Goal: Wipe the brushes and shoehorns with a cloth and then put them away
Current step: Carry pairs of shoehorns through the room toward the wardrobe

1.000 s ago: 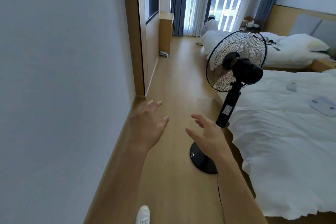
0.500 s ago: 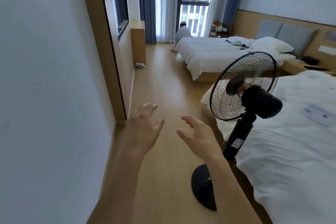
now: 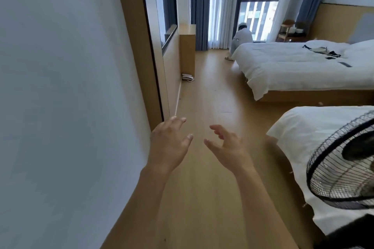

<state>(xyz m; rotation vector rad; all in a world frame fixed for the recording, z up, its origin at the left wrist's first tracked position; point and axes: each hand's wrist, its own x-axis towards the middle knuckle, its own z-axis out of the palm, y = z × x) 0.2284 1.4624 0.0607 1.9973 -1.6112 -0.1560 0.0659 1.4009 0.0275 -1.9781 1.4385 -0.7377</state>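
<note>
Head view of a bedroom corridor. Both forearms extend forward over the wooden floor (image 3: 204, 91). The left hand (image 3: 169, 143) is held palm down with fingers spread and relaxed, gripping nothing; the right hand (image 3: 228, 147) is held beside it, apart from it, fingers loosely bent and likewise gripping nothing. No brush, shoehorn or cloth shows in this view, so their position cannot be told. A white wall (image 3: 60, 87) fills the left side, edged by a wooden frame (image 3: 133, 32). A black fan (image 3: 342, 170) stands at lower right, before a white bed (image 3: 303, 131). A second bed (image 3: 293, 66) lies farther back, near the curtained window (image 3: 257, 2).
</note>
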